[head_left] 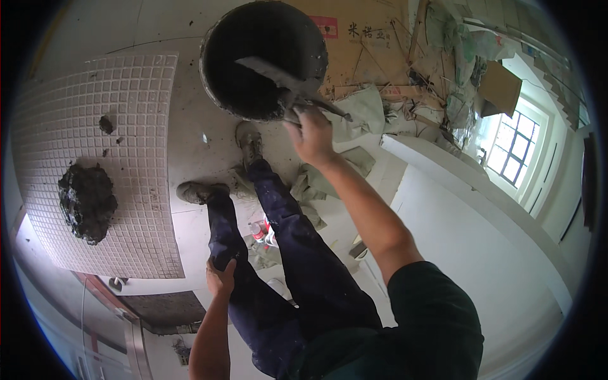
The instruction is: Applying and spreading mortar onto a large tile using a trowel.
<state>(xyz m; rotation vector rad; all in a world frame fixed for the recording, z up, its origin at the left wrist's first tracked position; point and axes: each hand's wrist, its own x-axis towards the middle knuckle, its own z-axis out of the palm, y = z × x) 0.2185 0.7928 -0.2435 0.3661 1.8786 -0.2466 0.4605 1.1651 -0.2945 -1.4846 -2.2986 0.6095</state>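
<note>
My right hand [311, 134] is closed around the handle of a trowel [269, 71], whose grey blade reaches over the open mouth of a round black bucket [208, 76]. Dark wet mortar coats the bucket's inside; how full it is I cannot tell. On my bent left leg rests my left hand [221, 277], holding no tool, its thumb apart from the other fingers, which are partly hidden. At the left lies a large tile [142, 183] with its gridded back up. A thick lump of dark mortar [87, 202] sits on it, with a smaller dab [106, 125] farther away.
Flattened cardboard [361, 38] and scattered debris cover the floor beyond the bucket at right. Crumpled sacking [335, 171] lies by my right foot. A bottle [256, 230] is on the floor between my legs. A white ledge [456, 171] runs along the right.
</note>
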